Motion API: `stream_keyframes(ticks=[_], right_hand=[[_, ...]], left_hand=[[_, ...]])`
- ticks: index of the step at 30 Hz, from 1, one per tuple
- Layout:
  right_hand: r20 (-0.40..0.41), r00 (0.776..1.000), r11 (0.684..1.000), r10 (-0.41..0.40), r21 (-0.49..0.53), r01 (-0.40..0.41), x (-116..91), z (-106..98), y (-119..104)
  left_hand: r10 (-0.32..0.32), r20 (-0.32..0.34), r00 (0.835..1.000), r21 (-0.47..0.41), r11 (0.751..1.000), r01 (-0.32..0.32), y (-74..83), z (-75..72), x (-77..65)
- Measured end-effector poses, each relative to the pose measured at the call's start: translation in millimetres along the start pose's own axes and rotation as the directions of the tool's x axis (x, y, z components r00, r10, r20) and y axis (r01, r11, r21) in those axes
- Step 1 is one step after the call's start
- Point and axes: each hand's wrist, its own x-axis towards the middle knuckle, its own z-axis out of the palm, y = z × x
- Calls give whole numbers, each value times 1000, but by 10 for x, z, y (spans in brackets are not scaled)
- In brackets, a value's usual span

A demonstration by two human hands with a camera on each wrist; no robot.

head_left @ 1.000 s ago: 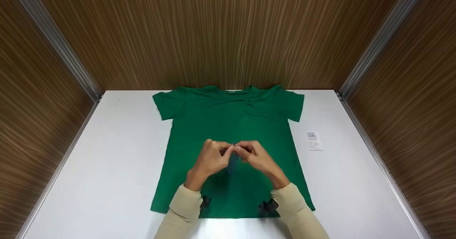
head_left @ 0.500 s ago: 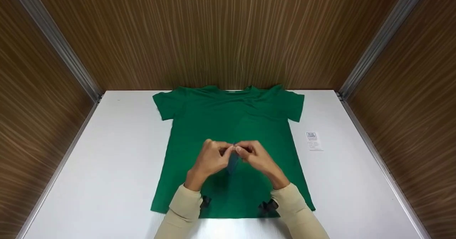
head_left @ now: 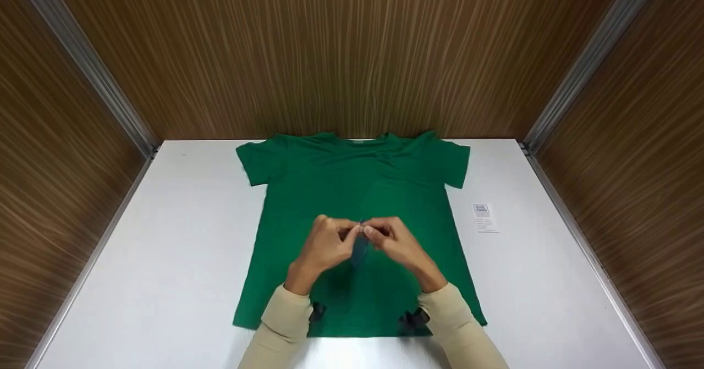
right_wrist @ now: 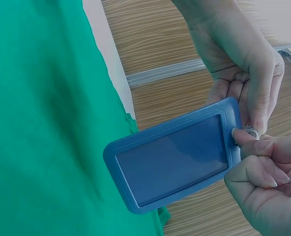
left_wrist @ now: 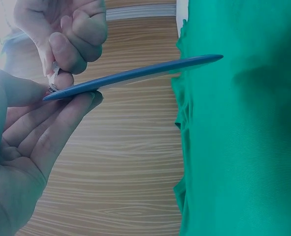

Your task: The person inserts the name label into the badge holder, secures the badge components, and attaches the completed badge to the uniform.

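Observation:
A blue badge holder [right_wrist: 172, 155] with a clear window hangs by one short end between the two hands, above a green T-shirt [head_left: 352, 187] laid flat. Edge-on in the left wrist view, the same holder [left_wrist: 135, 75] looks like a thin strip. My left hand [head_left: 324, 245] pinches its upper end between thumb and fingers. My right hand [head_left: 400, 243] meets it fingertip to fingertip, pinching a small metal clip [right_wrist: 253, 132] at that end. Fingers partly hide the clip, so how it sits in the holder's slot cannot be told.
A white printed card [head_left: 485, 219] lies on the white table [head_left: 550, 281], right of the shirt. Brown wood-grain panels [head_left: 341, 55] with metal corner strips enclose the back and sides. The shirt's collar lies near the back panel.

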Motion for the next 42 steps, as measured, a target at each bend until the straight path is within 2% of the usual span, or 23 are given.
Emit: stream_keyframes(ticks=[6, 12, 22, 28, 42], right_hand=[[-11, 1000, 999, 6, 34, -5, -7, 7, -24], [-38, 999, 1000, 2, 18, -1, -21, 9, -38], [-22, 998, 998, 52, 47, -50, -19, 18, -59], [-25, 998, 998, 64, 29, -63, -18, 1, -62], [-46, 999, 1000, 4, 2, -3, -9, -32, -61]], left_hand=[[18, -101, 995, -50, 998, -23, -58, -55, 1], [7, -76, 997, -60, 998, -12, -50, -72, 16], [-51, -52, 997, -51, 998, 48, -9, -80, 10], [-76, -46, 996, -63, 995, 73, -19, -79, 10], [-134, -53, 989, -93, 987, 129, -35, -114, 10]])
